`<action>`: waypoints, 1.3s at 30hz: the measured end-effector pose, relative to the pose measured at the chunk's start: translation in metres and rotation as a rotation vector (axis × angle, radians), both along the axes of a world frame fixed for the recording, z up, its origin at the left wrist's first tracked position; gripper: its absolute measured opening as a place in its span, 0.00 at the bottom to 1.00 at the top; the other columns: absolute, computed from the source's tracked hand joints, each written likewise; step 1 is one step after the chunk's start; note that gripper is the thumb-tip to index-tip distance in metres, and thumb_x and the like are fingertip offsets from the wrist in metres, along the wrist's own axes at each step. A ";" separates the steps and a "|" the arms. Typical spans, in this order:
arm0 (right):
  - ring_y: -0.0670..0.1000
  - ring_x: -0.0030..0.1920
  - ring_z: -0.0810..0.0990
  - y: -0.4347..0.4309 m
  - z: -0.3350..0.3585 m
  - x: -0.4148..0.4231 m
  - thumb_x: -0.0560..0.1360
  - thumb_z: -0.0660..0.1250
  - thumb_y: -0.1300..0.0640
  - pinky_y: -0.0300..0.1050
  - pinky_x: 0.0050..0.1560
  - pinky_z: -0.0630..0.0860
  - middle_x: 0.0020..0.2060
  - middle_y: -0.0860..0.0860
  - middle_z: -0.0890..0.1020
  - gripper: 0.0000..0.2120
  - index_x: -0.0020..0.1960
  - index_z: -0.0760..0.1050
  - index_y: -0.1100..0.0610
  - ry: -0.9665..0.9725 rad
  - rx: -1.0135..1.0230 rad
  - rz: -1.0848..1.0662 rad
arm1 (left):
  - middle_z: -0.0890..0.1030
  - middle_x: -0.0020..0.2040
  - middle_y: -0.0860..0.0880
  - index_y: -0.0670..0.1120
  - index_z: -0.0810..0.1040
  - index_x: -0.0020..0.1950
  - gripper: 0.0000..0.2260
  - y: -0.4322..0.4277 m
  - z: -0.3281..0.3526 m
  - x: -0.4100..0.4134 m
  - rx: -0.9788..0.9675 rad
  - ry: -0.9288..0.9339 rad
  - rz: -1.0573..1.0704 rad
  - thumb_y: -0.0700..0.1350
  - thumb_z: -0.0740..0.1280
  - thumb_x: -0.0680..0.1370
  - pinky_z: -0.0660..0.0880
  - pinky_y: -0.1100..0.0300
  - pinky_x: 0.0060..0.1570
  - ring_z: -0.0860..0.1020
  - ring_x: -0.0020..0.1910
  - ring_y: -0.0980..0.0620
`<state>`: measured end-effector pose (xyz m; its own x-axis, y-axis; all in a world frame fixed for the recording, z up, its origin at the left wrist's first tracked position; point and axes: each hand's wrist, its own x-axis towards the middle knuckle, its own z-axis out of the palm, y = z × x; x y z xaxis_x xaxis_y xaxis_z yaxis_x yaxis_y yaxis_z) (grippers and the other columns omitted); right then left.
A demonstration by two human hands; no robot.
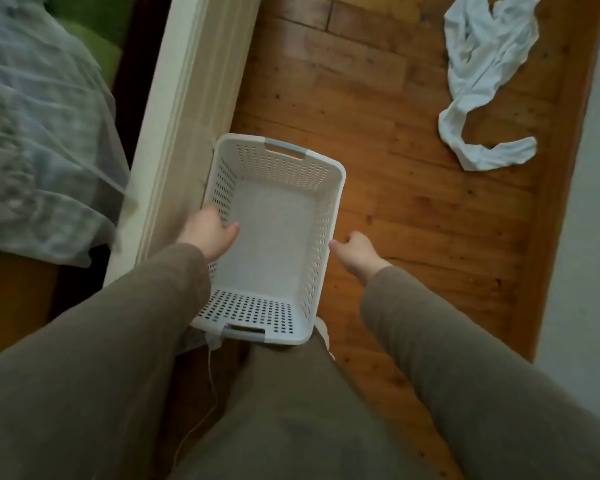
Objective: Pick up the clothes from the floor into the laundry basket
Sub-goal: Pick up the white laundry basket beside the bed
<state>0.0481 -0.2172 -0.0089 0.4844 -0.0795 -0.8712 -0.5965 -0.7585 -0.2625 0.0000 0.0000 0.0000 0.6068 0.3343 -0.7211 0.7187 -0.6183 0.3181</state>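
1. Head view, grip. My left hand (210,232) clasps the left rim of the basket (326,244), thumb over the edge and pointing inward. My right hand (355,252) sits just outside the right rim; fingers look curled, but whether they touch or hold the rim I cannot tell.
2. Basket: white, perforated, nothing in it. Long axis runs straight away from me, grey handle (284,148) at the far end.
3. Target: white garment (489,64) lies crumpled on the floor (395,168), ahead and to the right of my right hand, well apart from the basket. Its bulk is farthest off; a thin looped tail trails back toward me.
4. Judgement: right hand is the nearer one; the tail is the closest end to catch.
5. Room: bare boards between right hand and garment. Left of my left hand, a pale frame (174,133) stands close against the basket, so no room that side. Pale wall (589,202) lies beyond the garment.
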 end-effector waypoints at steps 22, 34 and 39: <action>0.57 0.49 0.81 -0.004 -0.044 -0.009 0.73 0.63 0.65 0.51 0.55 0.78 0.50 0.59 0.83 0.08 0.48 0.80 0.65 -0.044 0.103 -0.204 | 0.74 0.63 0.35 0.35 0.66 0.65 0.20 -0.003 -0.032 -0.007 0.076 0.054 0.068 0.46 0.62 0.78 0.72 0.48 0.58 0.74 0.61 0.37; 0.57 0.51 0.82 -0.058 0.080 0.043 0.75 0.63 0.62 0.52 0.52 0.80 0.49 0.58 0.82 0.06 0.41 0.77 0.59 -0.058 0.257 -0.189 | 0.76 0.61 0.37 0.39 0.67 0.62 0.19 -0.017 0.059 0.029 0.026 -0.090 0.353 0.44 0.67 0.75 0.76 0.43 0.55 0.77 0.58 0.37; 0.52 0.46 0.82 -0.069 0.149 0.056 0.75 0.63 0.61 0.39 0.37 0.78 0.45 0.54 0.81 0.04 0.43 0.76 0.58 -0.085 0.260 -0.189 | 0.80 0.56 0.40 0.46 0.72 0.64 0.15 -0.018 0.123 0.032 -0.117 -0.172 0.410 0.43 0.63 0.77 0.78 0.41 0.51 0.81 0.50 0.39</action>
<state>0.1046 -0.2864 0.1398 0.5544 0.0452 -0.8310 -0.6875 -0.5378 -0.4879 0.0318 -0.0180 0.1231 0.5558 0.4938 -0.6688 0.8270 -0.2469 0.5050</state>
